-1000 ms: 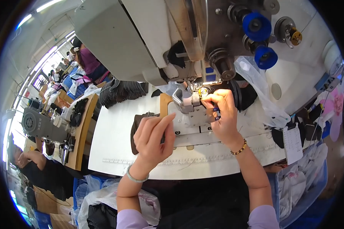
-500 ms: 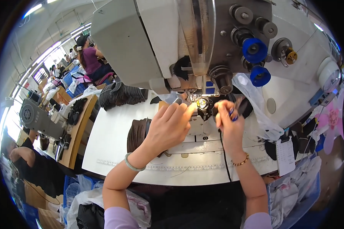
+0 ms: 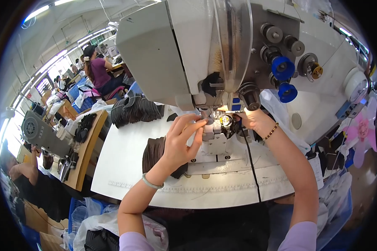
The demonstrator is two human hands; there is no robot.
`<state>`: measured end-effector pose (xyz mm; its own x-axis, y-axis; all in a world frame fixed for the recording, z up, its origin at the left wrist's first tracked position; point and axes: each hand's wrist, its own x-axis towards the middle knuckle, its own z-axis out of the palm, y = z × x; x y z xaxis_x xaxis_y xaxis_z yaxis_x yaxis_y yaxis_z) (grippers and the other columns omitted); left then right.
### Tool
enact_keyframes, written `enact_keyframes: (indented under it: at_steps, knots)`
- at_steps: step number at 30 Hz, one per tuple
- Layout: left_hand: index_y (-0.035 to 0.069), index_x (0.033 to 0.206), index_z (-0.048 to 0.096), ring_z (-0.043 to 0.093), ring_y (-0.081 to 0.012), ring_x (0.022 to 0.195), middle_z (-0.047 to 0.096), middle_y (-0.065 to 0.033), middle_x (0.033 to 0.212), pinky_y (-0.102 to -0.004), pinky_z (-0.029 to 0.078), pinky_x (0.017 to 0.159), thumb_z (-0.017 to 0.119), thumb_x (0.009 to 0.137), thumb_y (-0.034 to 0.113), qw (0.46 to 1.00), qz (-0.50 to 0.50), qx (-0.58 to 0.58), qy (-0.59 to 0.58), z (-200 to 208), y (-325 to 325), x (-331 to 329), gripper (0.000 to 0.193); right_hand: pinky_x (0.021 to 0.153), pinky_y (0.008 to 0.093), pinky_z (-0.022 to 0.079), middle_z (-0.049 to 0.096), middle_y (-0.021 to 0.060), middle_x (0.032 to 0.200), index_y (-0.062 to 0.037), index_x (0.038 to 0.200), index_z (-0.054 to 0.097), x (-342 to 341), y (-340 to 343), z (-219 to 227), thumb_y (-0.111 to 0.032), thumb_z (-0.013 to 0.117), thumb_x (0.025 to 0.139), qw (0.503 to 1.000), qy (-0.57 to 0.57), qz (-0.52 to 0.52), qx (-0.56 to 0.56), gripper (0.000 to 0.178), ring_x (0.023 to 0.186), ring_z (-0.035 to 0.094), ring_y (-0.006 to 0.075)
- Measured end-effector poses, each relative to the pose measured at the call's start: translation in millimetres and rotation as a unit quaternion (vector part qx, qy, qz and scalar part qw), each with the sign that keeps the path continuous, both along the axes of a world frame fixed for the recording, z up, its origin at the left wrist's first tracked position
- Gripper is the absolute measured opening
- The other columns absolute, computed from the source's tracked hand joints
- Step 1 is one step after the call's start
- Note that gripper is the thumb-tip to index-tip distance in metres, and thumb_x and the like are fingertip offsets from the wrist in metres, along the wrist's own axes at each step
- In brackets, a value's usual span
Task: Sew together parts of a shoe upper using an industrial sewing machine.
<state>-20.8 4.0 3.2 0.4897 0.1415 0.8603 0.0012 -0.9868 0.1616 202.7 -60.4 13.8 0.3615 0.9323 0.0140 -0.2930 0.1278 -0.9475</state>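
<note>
A post-bed sewing machine [image 3: 215,144] stands before me, its round metal hook [image 3: 226,121] lit up. My left hand [image 3: 181,140] is at the left side of the post, fingertips against the metal parts there. Its thumb stays apart from the bent fingers, and nothing shows between them. My right hand [image 3: 254,120] reaches in on the post's right side, just under the machine head; its fingertips are hidden. A black cord [image 3: 250,161] runs from beside that hand down over the table's front edge. Left of the post, dark brown curved pieces [image 3: 153,154] lie stacked near my left wrist.
A larger row of dark pieces [image 3: 134,109] lies at the table's far left. Above my hands hangs the machine head [image 3: 155,50], with blue tension knobs [image 3: 282,68] on its right. A blue bin [image 3: 343,213] stands at lower right. Two other people work at left.
My right hand has moved forward and in beside the post, out of its raised pinch. My left hand's fingers have loosened and spread, with the thumb now apart.
</note>
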Motion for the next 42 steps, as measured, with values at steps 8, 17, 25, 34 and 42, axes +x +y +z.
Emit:
enact_keyframes:
  at_steps: [8,17,25,34,42]
  knots:
    - [-0.005,0.087,0.059,0.056,-0.0105,0.068,0.059,-0.0043,0.082,-0.0249,0.045,0.058,0.055,0.087,0.003,0.743,-0.128,-0.656,0.023,20.4,29.2,26.5,0.009,0.046,0.0191,0.037,0.063,-0.0031,0.085,-0.0117,0.102,0.059,1.3,4.0,13.0,-0.023,0.047,0.100,0.998,-0.004,0.056,-0.004,0.016,0.066,0.058,0.0041]
    - [0.001,0.080,0.067,0.061,-0.0127,0.065,0.063,-0.0048,0.075,-0.0271,0.047,0.055,0.063,0.079,0.004,0.674,-0.142,-0.725,-0.021,12.2,15.0,93.7,0.004,0.054,0.0311,0.044,0.061,0.0043,0.069,-0.0044,0.085,0.066,114.1,37.1,-64.5,-0.020,0.057,0.093,0.973,-0.230,0.011,-0.016,0.019,0.061,0.056,0.0104]
    - [0.007,0.087,0.061,0.052,-0.0031,0.053,0.059,0.0024,0.070,-0.0185,0.033,0.042,0.058,0.083,0.002,0.723,-0.142,-0.676,-0.023,8.5,48.7,45.0,0.008,0.043,0.0287,0.030,0.056,0.0038,0.059,-0.0009,0.086,0.071,66.5,-2.1,25.6,-0.061,0.060,0.088,0.835,-0.488,0.171,-0.187,0.061,0.044,0.040,0.0105]
    - [0.009,0.083,0.058,0.043,-0.0035,0.050,0.055,0.0043,0.069,-0.0219,0.029,0.046,0.053,0.084,-0.001,0.730,-0.151,-0.664,-0.065,-10.2,54.6,56.4,0.011,0.036,0.0216,0.022,0.063,0.0083,0.073,0.0018,0.105,0.057,34.3,-33.9,8.6,-0.039,0.054,0.098,0.988,-0.111,0.102,-0.022,0.042,0.044,0.039,0.0046]
    - [-0.003,0.087,0.066,0.062,-0.0179,0.069,0.065,-0.0098,0.081,-0.0347,0.051,0.059,0.051,0.081,-0.002,0.731,-0.119,-0.669,-0.064,-7.8,62.1,45.0,0.016,0.055,0.0217,0.041,0.060,-0.0013,0.079,-0.0072,0.097,0.061,-21.4,-55.6,-46.7,-0.028,0.062,0.096,0.961,-0.222,-0.164,0.019,0.021,0.064,0.051,0.0043]
